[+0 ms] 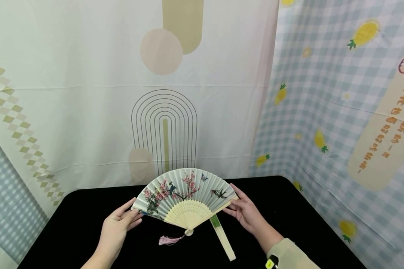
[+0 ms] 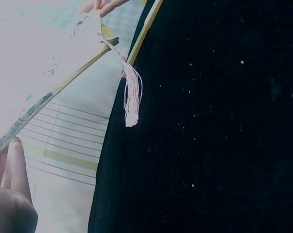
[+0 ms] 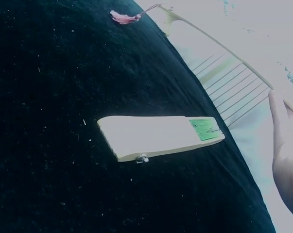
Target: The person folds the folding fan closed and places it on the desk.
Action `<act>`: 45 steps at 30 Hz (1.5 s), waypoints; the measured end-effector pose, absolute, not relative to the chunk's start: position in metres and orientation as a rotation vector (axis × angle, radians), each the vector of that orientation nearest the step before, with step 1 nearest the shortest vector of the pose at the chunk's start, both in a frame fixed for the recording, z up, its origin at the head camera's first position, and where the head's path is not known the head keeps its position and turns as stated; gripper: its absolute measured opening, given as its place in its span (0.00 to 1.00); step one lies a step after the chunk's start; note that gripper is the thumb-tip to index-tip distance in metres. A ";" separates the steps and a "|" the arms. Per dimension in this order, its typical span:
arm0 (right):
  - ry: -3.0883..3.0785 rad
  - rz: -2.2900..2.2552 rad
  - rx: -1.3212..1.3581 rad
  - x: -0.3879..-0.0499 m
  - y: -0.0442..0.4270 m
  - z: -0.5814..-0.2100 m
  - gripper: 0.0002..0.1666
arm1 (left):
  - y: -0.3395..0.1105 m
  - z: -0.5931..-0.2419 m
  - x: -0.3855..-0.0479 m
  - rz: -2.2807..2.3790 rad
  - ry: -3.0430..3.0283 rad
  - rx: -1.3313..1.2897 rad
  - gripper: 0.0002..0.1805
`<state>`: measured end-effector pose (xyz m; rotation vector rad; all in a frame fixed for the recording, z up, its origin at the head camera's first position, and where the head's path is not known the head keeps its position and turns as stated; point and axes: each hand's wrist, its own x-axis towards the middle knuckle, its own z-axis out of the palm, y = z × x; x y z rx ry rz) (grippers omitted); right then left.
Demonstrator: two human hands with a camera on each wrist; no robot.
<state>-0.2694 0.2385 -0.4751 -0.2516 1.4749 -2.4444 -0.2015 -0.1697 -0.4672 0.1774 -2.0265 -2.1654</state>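
Observation:
A spread folding fan point(image 1: 188, 190), with pink blossom branches, birds and a butterfly on pale pleats, is held up above the black table. At its left outer rib my left hand point(image 1: 116, 228) pinches the edge between thumb and fingers. My right hand point(image 1: 245, 213) grips the right outer rib near its tip. From the pivot dangles a pink tassel point(image 2: 131, 97). A second fan point(image 3: 151, 138), folded shut, lies on the cloth below, left of my right hand; it has pale ribs and a green patch. Glare washes out the spread fan in both wrist views.
Black cloth covers the table point(image 1: 70, 224). Behind it hangs a white curtain point(image 1: 87, 130) with printed arches, and on the right a blue checked curtain point(image 1: 323, 112) with pineapples. Similar checked cloth point(image 1: 6, 194) hangs at the left.

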 end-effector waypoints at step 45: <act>1.581 -2.430 -0.291 -0.263 0.237 -0.470 0.37 | -0.127 -0.469 -0.203 -2.186 -1.794 0.145 0.33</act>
